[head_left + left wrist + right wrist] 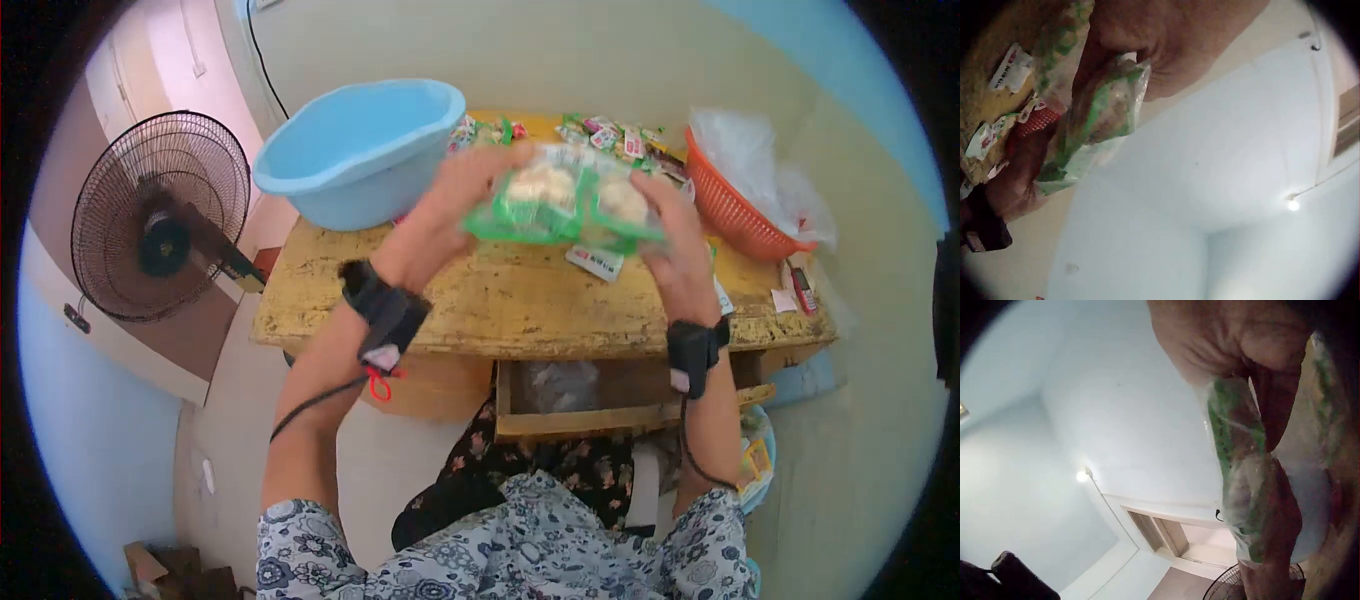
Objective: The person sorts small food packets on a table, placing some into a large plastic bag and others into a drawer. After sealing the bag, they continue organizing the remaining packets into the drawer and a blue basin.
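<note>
A green and clear plastic package [545, 200] with pale round pieces inside is held up above the yellow table [400, 300]. The left hand [445, 205] grips its left end and the right hand [680, 240] grips its right end. In the left wrist view the package [1107, 112] hangs between the left hand [1166, 44] and the right hand [1019, 184]. The right wrist view shows the package [1241, 481] below the right hand [1235, 344], its clear film creased.
A blue basin [370, 180] stands at the table's back left, an orange basket [735, 215] with clear bags at the right. Small packets [605, 135] lie along the back; a white packet [596, 262] lies mid-table. Below is an open drawer [590, 420]; a fan [160, 215] stands left.
</note>
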The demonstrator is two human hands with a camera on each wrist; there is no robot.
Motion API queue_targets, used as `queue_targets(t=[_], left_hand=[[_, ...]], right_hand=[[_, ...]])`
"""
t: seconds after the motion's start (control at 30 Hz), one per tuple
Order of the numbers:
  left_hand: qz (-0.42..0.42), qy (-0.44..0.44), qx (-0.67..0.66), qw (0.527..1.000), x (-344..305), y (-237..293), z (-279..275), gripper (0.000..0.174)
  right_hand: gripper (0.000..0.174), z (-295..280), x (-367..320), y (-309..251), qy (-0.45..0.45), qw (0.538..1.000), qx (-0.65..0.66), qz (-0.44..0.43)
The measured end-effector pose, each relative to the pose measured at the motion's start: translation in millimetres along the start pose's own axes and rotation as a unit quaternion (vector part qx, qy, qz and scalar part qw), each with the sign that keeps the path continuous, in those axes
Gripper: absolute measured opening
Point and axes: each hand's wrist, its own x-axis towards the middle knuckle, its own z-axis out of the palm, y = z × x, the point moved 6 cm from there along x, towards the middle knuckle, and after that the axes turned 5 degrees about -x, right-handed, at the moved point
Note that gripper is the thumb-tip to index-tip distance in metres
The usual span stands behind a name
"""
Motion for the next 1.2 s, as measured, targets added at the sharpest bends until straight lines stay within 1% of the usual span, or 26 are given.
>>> queue_targets(t=[0.03, 0.07, 0.1, 0.13, 0.2, 0.23, 0.27, 0.3, 0.33, 0.4, 0.5, 0.53, 0.57, 0.6, 0.67, 0.7, 0.77, 0.8, 0.9, 0.97, 1.0, 1.03, 1.07, 1.1, 1.17, 1.2], left_hand=[[0.008, 0.011, 0.015, 1.0, 0.4, 13.4, 6.9, 0.031], [0.02, 0.019, 0.032, 0.999, 5.9, 24.8, 9.8, 0.031], [0.036, -0.018, 0.033, 0.999, 17.9, 28.0, 5.6, 0.032], [0.068, 0.002, 0.033, 0.997, 9.8, 40.6, 17.0, 0.035], [0.127, 0.045, 0.031, 0.99, -8.7, 58.6, 36.1, 0.042], [0.133, 0.042, 0.041, 0.989, -9.9, 59.1, 33.8, 0.054], [0.136, 0.037, 0.051, 0.989, -11.2, 59.8, 28.9, 0.067], [0.139, 0.031, 0.06, 0.988, -11.8, 60.4, 24.0, 0.081], [0.141, 0.005, 0.109, 0.984, -13.3, 59.9, 20.6, 0.082], [0.146, -0.044, 0.208, 0.966, -20.3, 57.3, 13.1, 0.085], [0.02, -0.068, 0.166, 0.984, -39.7, 34.7, 4.3, 0.085], [0.016, -0.086, 0.167, 0.982, -41.3, 31.0, 1.9, 0.084], [0.012, -0.105, 0.169, 0.98, -39.6, 27.3, 0.0, 0.083], [0.01, -0.125, 0.171, 0.977, -39.1, 25.6, 0.6, 0.082], [0.024, -0.166, 0.196, 0.966, -38.8, 27.8, 8.3, 0.082], [0.032, -0.188, 0.207, 0.96, -38.8, 29.3, 11.8, 0.081], [0.006, -0.22, 0.201, 0.955, -36.5, 27.4, 12.0, 0.08], [-0.006, -0.237, 0.197, 0.951, -35.5, 25.0, 13.1, 0.079], [0.067, -0.203, 0.176, 0.961, -40.4, 22.0, 14.0, 0.076], [0.102, -0.167, 0.114, 0.974, -56.7, 25.9, 13.6, 0.074], [0.117, -0.148, 0.085, 0.978, -66.2, 27.0, 11.7, 0.073], [0.13, -0.128, 0.095, 0.979, -73.1, 23.5, 6.0, 0.073], [0.142, -0.108, 0.106, 0.978, -79.3, 16.9, -2.2, 0.072], [0.154, -0.088, 0.117, 0.977, -85.1, 12.4, -7.3, 0.072], [0.142, -0.052, 0.146, 0.978, -97.6, 1.7, -12.0, 0.07], [0.139, -0.031, 0.16, 0.977, -100.8, 1.3, -15.4, 0.069]], right_hand=[[0.037, -15.0, 3.9, -37.9, 0.053, 0.99, -0.097, -0.087], [0.031, -11.6, 13.9, -21.1, 0.06, 0.99, 0.099, 0.075], [0.025, -0.5, 27.8, 0.2, 0.064, 0.928, 0.288, 0.229], [0.02, 13.5, 31.5, 14.0, 0.064, 0.806, 0.46, 0.366], [0.015, 8.0, 38.8, 8.1, 0.057, 0.829, 0.452, 0.325], [0.013, 6.0, 37.8, 3.4, 0.054, 0.838, 0.448, 0.309], [0.015, 4.3, 31.1, -0.9, 0.039, 0.838, 0.439, 0.321], [0.016, -0.5, 24.9, -18.0, 0.025, 0.839, 0.429, 0.334], [0.018, -1.1, 15.6, -30.9, 0.01, 0.84, 0.419, 0.346], [0.022, 10.8, -13.2, -41.6, 0.005, 0.813, 0.444, 0.377], [0.03, 31.3, -51.7, -60.9, 0.006, 0.761, 0.508, 0.403], [0.033, 37.6, -63.3, -66.5, 0.007, 0.741, 0.532, 0.41], [0.041, 45.8, -75.1, -63.7, 0.019, 0.733, 0.549, 0.4], [0.043, 48.3, -79.8, -70.5, 0.028, 0.731, 0.551, 0.401], [0.048, 49.4, -79.2, -84.6, 0.047, 0.731, 0.552, 0.4], [0.048, 46.6, -77.1, -85.9, 0.041, 0.746, 0.537, 0.391], [0.048, 39.3, -75.3, -85.7, 0.032, 0.776, 0.505, 0.376], [0.045, 35.0, -73.8, -81.9, 0.034, 0.801, 0.468, 0.372], [0.039, 16.6, -57.1, -74.1, 0.044, 0.865, 0.357, 0.351], [0.034, -4.4, -35.9, -85.2, 0.048, 0.894, 0.301, 0.33], [0.033, -5.5, -29.8, -85.2, 0.05, 0.906, 0.292, 0.302], [0.032, -6.2, -24.1, -85.0, 0.052, 0.917, 0.282, 0.275], [0.031, -7.1, -20.3, -85.4, 0.054, 0.928, 0.272, 0.249], [0.031, -1.7, -20.0, -79.8, 0.037, 0.927, 0.277, 0.249], [0.031, 13.7, -20.4, -69.0, 0.002, 0.927, 0.287, 0.241], [0.031, 14.7, -16.5, -71.4, 0.006, 0.926, 0.296, 0.235]])
